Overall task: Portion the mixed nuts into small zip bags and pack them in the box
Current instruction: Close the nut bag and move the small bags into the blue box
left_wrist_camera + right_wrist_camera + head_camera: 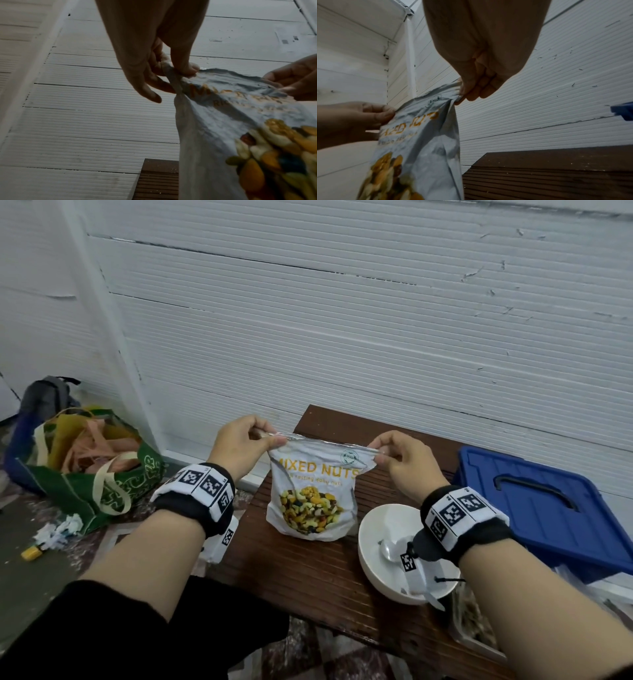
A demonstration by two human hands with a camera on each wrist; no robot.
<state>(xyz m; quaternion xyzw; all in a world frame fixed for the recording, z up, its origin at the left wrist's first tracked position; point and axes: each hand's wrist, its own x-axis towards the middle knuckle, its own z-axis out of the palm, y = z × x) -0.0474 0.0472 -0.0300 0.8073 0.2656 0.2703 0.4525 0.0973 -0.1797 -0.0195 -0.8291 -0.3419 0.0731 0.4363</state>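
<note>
A white pouch printed "MIXED NUTS" (pixel 313 491) stands upright on the brown slatted table (pixel 308 573), with its top edge stretched between both hands. My left hand (pixel 255 440) pinches the pouch's top left corner between thumb and fingers; the left wrist view shows the same pouch (pixel 214 121) pinched by the left hand (pixel 173 70). My right hand (pixel 385 451) pinches the top right corner, and in the right wrist view the right hand (pixel 465 93) grips the pouch (pixel 423 142) with curled fingers. The silvery inner rim shows along the pouch's top.
A white bowl (pixel 380 563) with a metal spoon (pixel 388 549) sits right of the pouch. A blue lidded box (pixel 548 508) stands at the table's right. On the floor at left are a green tote bag (pixel 92 474), a dark backpack (pixel 48 395) and crumpled paper (pixel 60 530).
</note>
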